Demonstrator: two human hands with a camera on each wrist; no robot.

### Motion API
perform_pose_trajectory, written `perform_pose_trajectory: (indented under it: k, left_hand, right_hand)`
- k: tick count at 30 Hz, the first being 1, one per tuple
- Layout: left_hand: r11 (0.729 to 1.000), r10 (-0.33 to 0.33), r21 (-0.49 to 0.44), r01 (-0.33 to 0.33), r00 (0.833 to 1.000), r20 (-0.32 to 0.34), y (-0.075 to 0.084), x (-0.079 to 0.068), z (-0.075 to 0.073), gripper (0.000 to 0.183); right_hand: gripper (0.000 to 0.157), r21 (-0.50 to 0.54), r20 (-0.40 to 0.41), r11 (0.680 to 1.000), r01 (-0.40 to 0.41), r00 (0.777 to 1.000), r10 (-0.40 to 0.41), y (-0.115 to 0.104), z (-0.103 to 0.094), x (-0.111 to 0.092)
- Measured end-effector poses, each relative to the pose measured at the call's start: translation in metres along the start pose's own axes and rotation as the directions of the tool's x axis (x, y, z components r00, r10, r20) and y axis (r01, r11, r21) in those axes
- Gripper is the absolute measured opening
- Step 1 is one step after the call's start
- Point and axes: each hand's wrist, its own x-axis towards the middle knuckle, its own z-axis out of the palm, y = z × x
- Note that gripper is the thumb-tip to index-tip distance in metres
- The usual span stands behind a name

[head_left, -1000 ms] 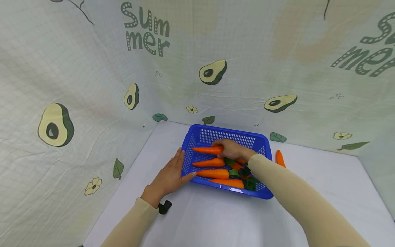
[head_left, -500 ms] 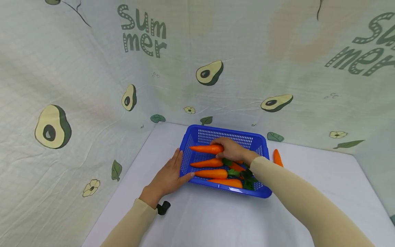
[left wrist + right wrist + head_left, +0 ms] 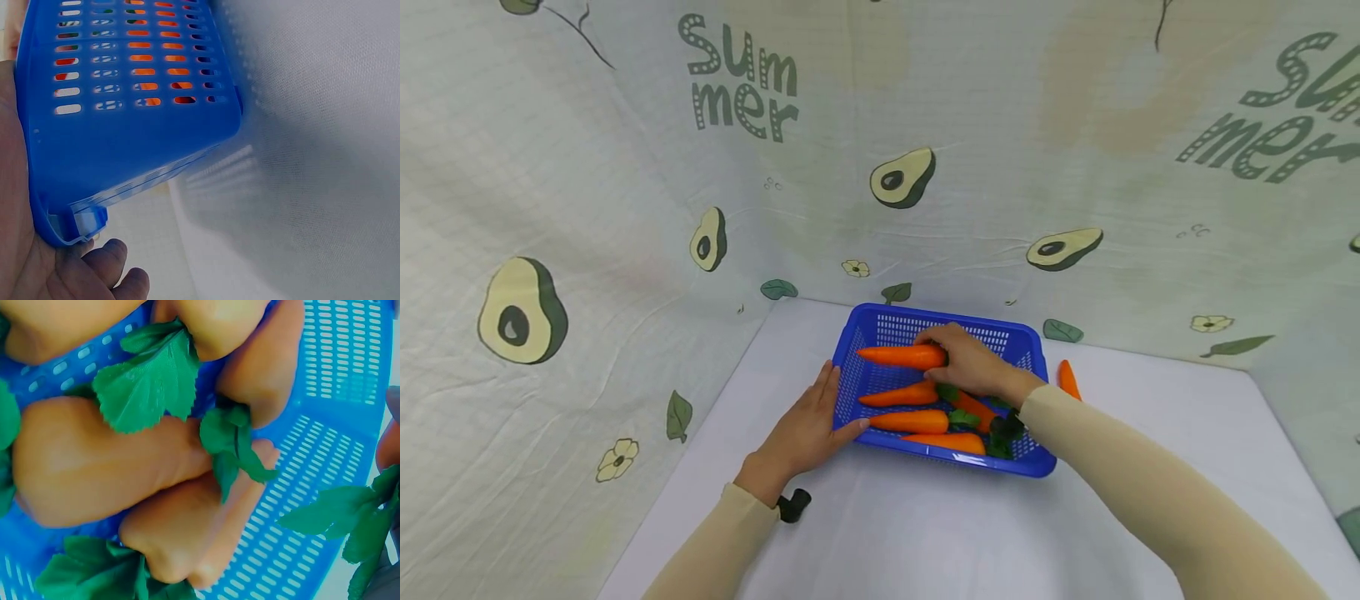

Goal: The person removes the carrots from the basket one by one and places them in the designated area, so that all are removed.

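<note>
My right hand [image 3: 973,362] grips the thick end of an orange carrot [image 3: 898,357] over the back part of a blue perforated basket [image 3: 1036,468]. The carrot's tip points left. Below it in the basket lie several more carrots [image 3: 910,422] with green leaves, seen close up as thick orange ends [image 3: 106,462] in the right wrist view. My left hand [image 3: 805,421] rests along the basket's left side, fingers straight and thumb at the front left corner. In the left wrist view the palm [image 3: 19,219] lies against the rim of the basket [image 3: 125,144].
One loose carrot [image 3: 1069,380] lies on the white table [image 3: 925,533] just right of the basket. A black device [image 3: 793,506] is strapped at the left wrist. Behind the table hangs a pale cloth [image 3: 977,108] printed with avocados and lettering.
The right hand has raised its carrot slightly, widening the gap to the carrot below. The left hand stays on the basket's side. The head view has shifted a little.
</note>
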Motion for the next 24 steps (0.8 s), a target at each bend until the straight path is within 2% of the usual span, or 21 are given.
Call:
perform_pose_trajectory:
  k: [18, 24]
  left_hand:
    - [1.000, -0.002, -0.018, 0.002, 1.000, -0.005, 0.003, 0.001, 0.002, 0.110]
    - [1.000, 0.018, 0.026, -0.017, 1.000, -0.020, 0.003, 0.000, 0.001, 0.112]
  right_hand:
    - [0.052, -0.038, -0.136, 0.999, 0.012, 0.991, -0.017, -0.001, -0.031, -0.046]
    - [0.051, -0.058, -0.199, 0.998, 0.026, 0.979, -0.037, 0.005, -0.037, -0.059]
